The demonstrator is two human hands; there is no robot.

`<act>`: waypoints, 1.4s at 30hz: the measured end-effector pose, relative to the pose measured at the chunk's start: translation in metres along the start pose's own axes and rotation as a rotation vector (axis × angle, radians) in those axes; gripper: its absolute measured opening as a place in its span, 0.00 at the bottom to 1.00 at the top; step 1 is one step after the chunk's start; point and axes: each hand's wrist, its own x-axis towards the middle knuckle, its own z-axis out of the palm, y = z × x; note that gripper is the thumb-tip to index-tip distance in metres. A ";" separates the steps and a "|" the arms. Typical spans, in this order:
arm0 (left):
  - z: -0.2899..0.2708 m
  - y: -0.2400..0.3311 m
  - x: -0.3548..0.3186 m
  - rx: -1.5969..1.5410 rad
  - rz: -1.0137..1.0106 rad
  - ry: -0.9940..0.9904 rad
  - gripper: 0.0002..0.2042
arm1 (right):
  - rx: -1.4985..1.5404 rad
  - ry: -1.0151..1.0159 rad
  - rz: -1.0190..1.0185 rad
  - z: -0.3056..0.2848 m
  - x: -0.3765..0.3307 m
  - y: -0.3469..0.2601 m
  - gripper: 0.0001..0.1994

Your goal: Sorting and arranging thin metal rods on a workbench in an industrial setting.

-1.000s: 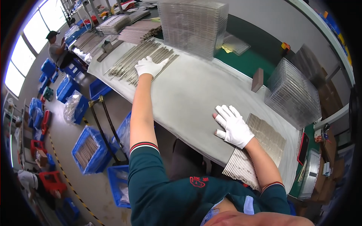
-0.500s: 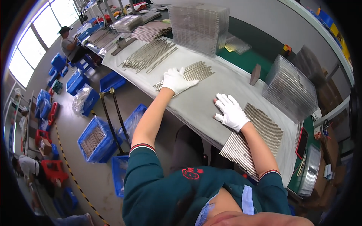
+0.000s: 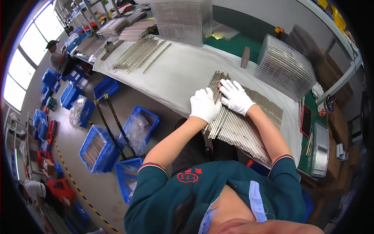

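Two white-gloved hands meet over a row of thin silvery metal rods (image 3: 253, 130), which lie side by side near the right end of the light-covered table. My left hand (image 3: 204, 106) has its fingers curled against the left edge of the rods, its thumb turned toward the other hand. What lies under those fingers is hidden. My right hand (image 3: 236, 98) rests flat on top of the rods with its fingers stretched out; a reddish fingertip shows on it. Another group of longer rods (image 3: 138, 54) lies farther left on the table.
Tall stacks of clear plastic trays (image 3: 181, 21) and more clear trays (image 3: 286, 66) stand along the back. A small grey block (image 3: 245, 57) is between them. A red-edged phone (image 3: 306, 121) lies at right. Blue bins (image 3: 95, 150) stand on the floor; a person (image 3: 58, 58) sits far left.
My left hand has moved right, bringing the middle group of rods up against the larger row. My right hand has shifted onto the joined rods. The view has turned slightly.
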 end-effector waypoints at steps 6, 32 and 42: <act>0.003 0.021 -0.002 0.012 0.061 -0.034 0.22 | 0.062 0.027 0.048 -0.009 -0.028 0.000 0.31; -0.020 -0.106 0.038 0.179 0.084 0.030 0.28 | 0.135 0.138 -0.191 -0.017 -0.011 -0.048 0.28; -0.008 -0.035 0.007 0.149 0.178 0.116 0.25 | 0.197 0.025 -0.118 -0.037 -0.100 -0.041 0.31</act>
